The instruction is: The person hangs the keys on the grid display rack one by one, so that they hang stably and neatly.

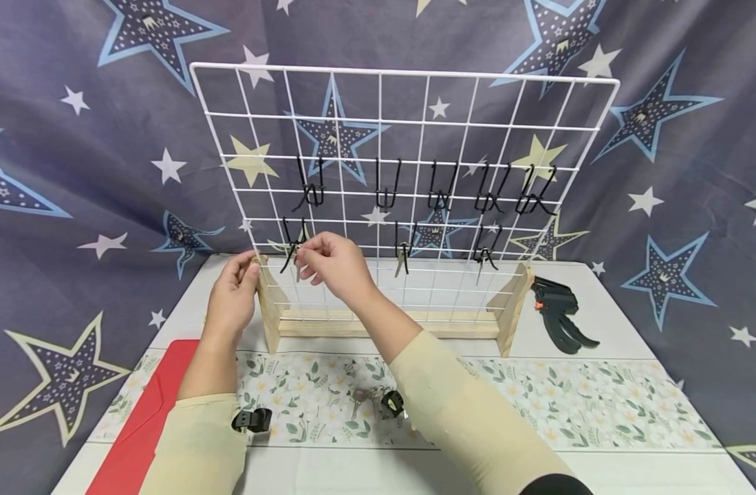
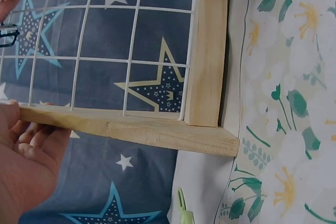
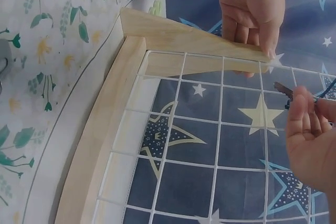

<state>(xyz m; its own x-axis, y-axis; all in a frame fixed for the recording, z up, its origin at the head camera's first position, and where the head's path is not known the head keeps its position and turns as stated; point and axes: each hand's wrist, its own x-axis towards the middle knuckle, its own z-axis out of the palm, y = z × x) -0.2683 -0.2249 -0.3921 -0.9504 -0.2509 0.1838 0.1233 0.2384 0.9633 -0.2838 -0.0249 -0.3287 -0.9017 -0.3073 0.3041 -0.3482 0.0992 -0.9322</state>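
Right hand pinching a key beside the lower leftmost hook | left hand gripping the wooden left support, thumb one side, fingers the other | key looks light, stiff, sturdy, perhaps slippery: best taken by its head, blade free
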